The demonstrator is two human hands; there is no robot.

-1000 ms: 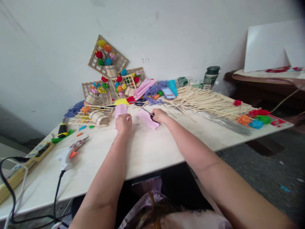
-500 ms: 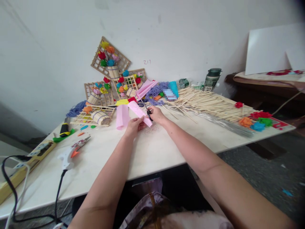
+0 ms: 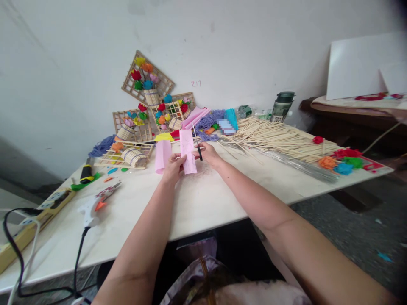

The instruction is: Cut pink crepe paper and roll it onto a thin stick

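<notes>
My left hand (image 3: 174,166) pinches the left edge of a pink paper strip (image 3: 187,146), which stands nearly upright above the table and shows faint drawn lines. My right hand (image 3: 208,154) is closed around the black handles of a pair of scissors (image 3: 199,151). Their blades point up and away, just right of the strip, and the right fingertips come up to the paper's edge. A second pink paper piece (image 3: 163,156) lies curled on the table to the left of my left hand.
Bamboo panels with paper flowers (image 3: 148,76) lean on the wall. Many thin sticks (image 3: 270,135) cover the back right. A hot glue gun (image 3: 92,209), a yellow-black cutter (image 3: 86,173) and a power strip (image 3: 54,203) lie on the left. Coloured paper bundles (image 3: 343,168) sit at the right.
The pink strip has turned from a slant to nearly upright. My left hand has shifted slightly left, and the scissors now stand beside the strip, more upright.
</notes>
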